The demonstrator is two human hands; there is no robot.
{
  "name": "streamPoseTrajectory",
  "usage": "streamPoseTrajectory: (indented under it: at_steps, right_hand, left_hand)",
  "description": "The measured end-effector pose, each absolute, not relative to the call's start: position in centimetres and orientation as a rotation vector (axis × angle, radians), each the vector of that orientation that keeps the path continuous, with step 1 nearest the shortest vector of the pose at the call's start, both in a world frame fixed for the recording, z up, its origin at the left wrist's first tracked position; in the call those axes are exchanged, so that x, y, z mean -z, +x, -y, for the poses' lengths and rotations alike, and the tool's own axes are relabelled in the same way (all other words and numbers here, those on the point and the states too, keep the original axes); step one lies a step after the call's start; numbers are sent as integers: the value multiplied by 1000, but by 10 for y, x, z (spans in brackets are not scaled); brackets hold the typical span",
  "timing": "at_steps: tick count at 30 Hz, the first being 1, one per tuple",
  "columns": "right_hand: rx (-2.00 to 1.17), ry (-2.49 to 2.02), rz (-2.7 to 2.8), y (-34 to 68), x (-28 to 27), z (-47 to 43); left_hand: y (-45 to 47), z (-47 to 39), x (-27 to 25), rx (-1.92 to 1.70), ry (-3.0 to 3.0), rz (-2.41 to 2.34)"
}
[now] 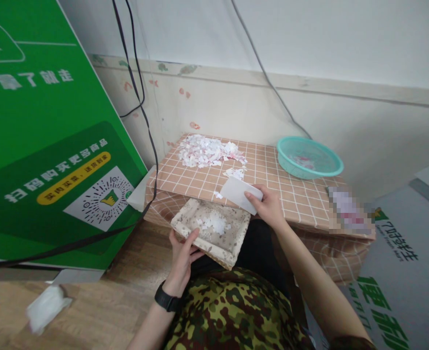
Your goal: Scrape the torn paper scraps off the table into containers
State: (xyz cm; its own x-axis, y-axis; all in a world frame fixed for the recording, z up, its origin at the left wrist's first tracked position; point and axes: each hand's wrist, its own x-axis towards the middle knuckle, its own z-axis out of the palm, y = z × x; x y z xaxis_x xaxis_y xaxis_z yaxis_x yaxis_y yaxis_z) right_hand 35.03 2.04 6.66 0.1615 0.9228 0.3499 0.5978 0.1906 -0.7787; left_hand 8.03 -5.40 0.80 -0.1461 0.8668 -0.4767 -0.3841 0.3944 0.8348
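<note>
Paper scraps (203,151) left of the basket (294,167) on the table (263,165), tray (190,216) in front.

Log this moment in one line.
left hand: holds fabric-lined basket with paper scraps | right hand: holds white card | checked tablecloth: scrap pile, turquoise basket

left hand (181,254) part-hidden (by tray (216,246)), item (349,210) pixelated

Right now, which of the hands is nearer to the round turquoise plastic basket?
Right. The right hand is below and left of the basket in the picture; the left hand is farther down-left, holding the speckled beige rectangular tray.
</note>
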Motion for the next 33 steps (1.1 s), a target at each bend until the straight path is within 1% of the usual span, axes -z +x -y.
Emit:
streamPoseTrajectory:
  at_steps: [8,14,18,23,28,33]
  right_hand:
    - [-355,-1533,1482,347,-68,-29]
    - [-430,-1468,1534,337,-73,-35]
    - [-355,-1481,1549,337,-76,-40]
    - [-372,-1466,1564,338,-80,-47]
    - [-315,-1476,1565,335,-76,-48]
    - [-375,-1426,1594,328,-72,-46]
  left_hand:
    - [76,52,-6,-1178,495,-1301]
    - [74,49,-9,-1172,469,-1315]
    - [75,50,-13,-1184,476,-1310]
    - [77,51,-16,-1193,469,-1320]
    - [75,50,-12,-1191,461,-1301]
    - [76,50,-14,-1198,462,-1308]
